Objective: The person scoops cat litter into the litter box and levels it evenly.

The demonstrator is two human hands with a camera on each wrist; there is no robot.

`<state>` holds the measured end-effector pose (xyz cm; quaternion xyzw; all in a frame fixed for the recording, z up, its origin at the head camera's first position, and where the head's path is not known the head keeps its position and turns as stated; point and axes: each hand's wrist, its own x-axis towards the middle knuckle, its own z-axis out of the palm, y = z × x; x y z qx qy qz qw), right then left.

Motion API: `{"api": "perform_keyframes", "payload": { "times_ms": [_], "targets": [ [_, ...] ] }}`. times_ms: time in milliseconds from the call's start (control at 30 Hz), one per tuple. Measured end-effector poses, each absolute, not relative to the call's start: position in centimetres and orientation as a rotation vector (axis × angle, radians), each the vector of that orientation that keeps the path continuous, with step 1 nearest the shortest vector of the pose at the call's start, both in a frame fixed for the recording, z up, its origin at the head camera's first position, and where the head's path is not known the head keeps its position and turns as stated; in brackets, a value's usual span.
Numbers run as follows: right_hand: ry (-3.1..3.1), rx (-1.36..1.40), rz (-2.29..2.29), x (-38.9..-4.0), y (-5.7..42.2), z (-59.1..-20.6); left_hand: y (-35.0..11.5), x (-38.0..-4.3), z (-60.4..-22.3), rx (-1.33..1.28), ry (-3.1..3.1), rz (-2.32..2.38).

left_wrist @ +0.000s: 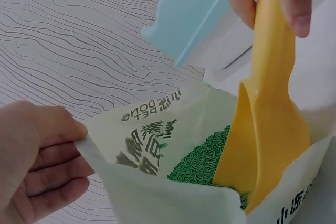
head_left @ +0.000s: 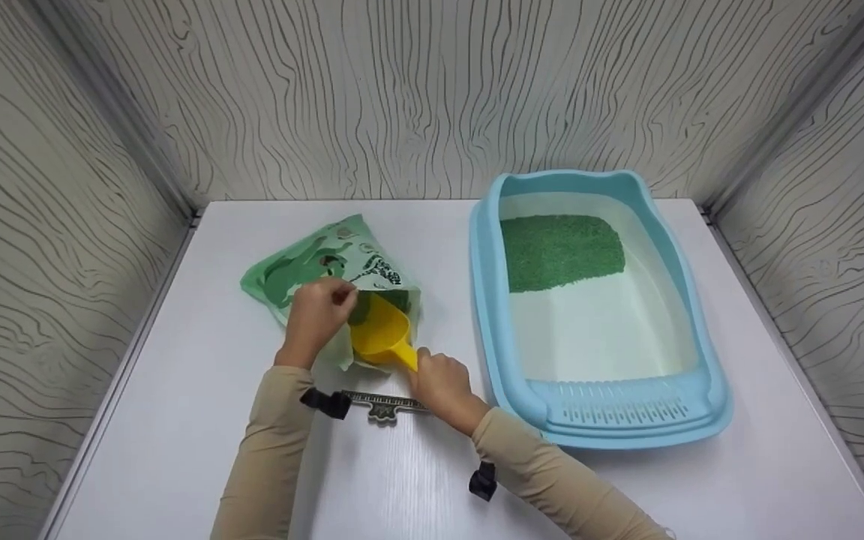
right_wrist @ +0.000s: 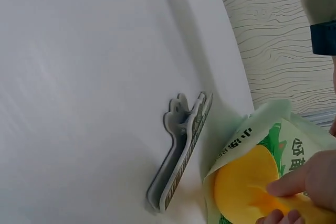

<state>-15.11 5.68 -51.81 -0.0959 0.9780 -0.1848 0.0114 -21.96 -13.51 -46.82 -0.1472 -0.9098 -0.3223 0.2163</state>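
A pale green bag point(head_left: 304, 259) of green pellets point(left_wrist: 202, 156) lies on the table, its mouth facing me. My left hand point(head_left: 318, 311) pinches the edge of that mouth between thumb and forefinger, as the left wrist view shows. In my right hand point(head_left: 443, 382) is the handle of a yellow scoop point(head_left: 381, 330). The scoop's bowl is inside the bag mouth, with its front edge down in the pellets. How much the bowl holds is hidden by its wall.
A light blue litter tray point(head_left: 483, 300) stands to the right, with a patch of green pellets point(head_left: 563, 251) at its far left. A grey bag clip point(head_left: 383, 409) lies between my forearms. Patterned panels point(head_left: 432, 97) wall the table at the back and sides.
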Motion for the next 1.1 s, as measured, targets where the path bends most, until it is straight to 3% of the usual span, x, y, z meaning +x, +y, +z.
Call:
{"api": "perform_keyframes", "payload": {
  "times_ms": [367, 1100],
  "targets": [
    [3.023, -0.246, -0.593, -12.8, 7.1, -56.1, -13.5, -21.9, -46.7, -0.393, -2.548, -0.95],
    [2.891, -0.21, -0.824, -13.7, 7.2, -55.3, -13.9, -22.0, -47.0, -0.394, -2.562, -0.937]
  ]
}}
